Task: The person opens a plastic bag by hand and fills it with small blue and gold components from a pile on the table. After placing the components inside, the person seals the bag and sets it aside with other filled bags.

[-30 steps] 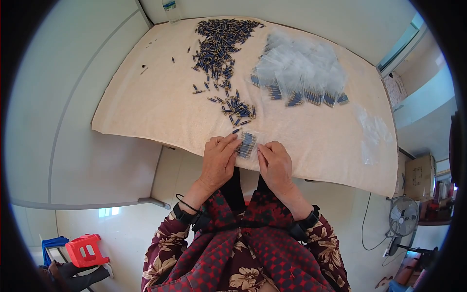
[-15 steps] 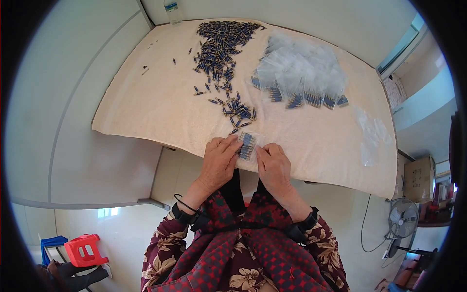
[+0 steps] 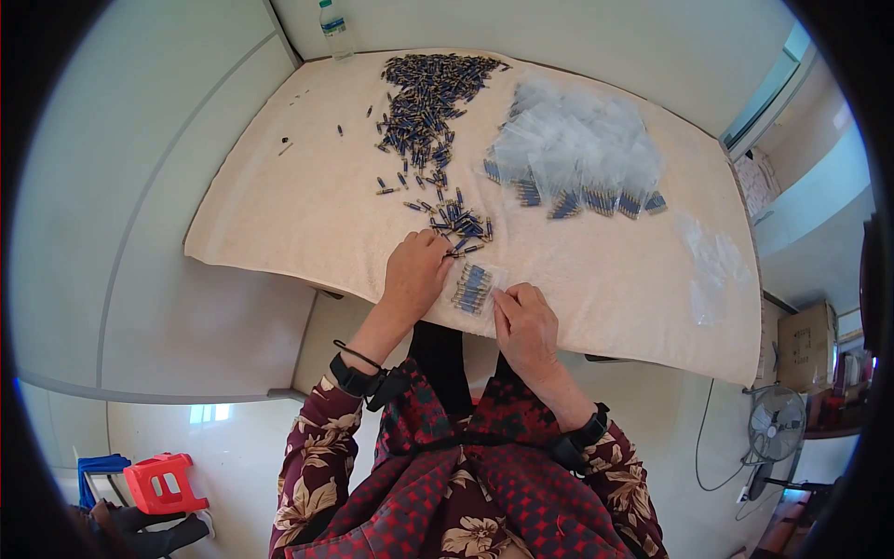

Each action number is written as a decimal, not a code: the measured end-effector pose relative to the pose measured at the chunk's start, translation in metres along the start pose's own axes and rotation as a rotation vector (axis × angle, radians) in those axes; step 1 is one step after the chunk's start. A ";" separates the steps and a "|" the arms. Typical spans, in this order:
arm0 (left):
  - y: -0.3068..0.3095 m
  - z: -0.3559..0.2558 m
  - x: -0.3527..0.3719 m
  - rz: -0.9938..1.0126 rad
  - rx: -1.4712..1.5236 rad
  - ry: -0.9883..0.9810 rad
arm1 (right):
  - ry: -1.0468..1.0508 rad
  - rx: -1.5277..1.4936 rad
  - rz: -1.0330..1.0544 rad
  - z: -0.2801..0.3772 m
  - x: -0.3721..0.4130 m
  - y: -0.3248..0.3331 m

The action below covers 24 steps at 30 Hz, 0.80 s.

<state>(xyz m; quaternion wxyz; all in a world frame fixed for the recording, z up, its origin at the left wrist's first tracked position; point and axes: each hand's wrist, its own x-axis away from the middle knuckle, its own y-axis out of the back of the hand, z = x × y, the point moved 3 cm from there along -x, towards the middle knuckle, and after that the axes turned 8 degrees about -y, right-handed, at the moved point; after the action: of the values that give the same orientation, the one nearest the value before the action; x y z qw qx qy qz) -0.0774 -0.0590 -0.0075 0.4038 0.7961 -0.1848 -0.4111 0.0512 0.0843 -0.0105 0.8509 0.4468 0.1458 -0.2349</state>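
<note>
A small clear plastic bag (image 3: 472,290) lies flat near the table's front edge, with a row of slim blue-and-brass cylindrical pieces inside. My right hand (image 3: 528,323) pinches the bag's right edge between thumb and finger. Beyond the bag's upper left corner, my left hand (image 3: 415,272) has its fingers closed at a blue-and-brass piece (image 3: 453,252), at the near end of the loose pieces; the fingertips are partly hidden. A small cluster of loose pieces (image 3: 458,220) lies just past it, trailing back to a large heap (image 3: 430,98).
Filled clear bags (image 3: 577,140) are piled at the back right. More flat clear plastic (image 3: 715,265) lies at the right edge of the towel-covered table (image 3: 289,210). A water bottle (image 3: 336,33) stands at the back left. A fan (image 3: 776,424) and red stool (image 3: 168,484) are on the floor.
My left hand has left the bag and moved up to the loose pieces, uncovering the bagged row. My right hand stays at the bag's edge. The view has tilted slightly.
</note>
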 end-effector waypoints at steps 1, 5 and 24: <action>-0.001 0.001 -0.002 -0.003 -0.005 -0.014 | -0.001 0.002 -0.001 0.000 0.000 0.000; -0.005 0.005 -0.012 -0.023 -0.001 -0.038 | 0.002 0.011 -0.001 -0.002 0.001 -0.002; 0.011 -0.013 0.030 -0.104 0.107 -0.034 | -0.021 0.062 0.036 -0.001 0.000 -0.003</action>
<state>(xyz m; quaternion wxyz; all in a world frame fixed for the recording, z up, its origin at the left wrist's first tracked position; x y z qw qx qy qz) -0.0492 -0.0778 -0.0097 0.3357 0.8179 -0.1719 -0.4346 0.0495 0.0835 -0.0131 0.8422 0.4728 0.1217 -0.2287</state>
